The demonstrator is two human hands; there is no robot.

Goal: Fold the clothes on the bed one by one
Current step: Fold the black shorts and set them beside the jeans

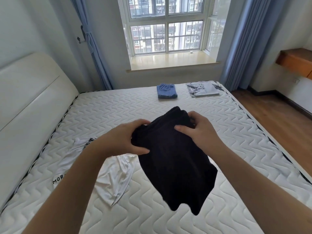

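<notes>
We see two hands gripping one black garment [175,166], lifted above the bed [185,102] near its middle. The left hand [125,139] curls its fingers and thumb round the garment's left upper edge; the right hand [200,130] pinches the right upper edge, thumb on top. Four pieces of clothing show: the black one, one white shirt [111,176] lying unfolded beneath the left forearm, one folded blue jeans [166,91] and one folded grey garment [202,89] at the far edge.
</notes>
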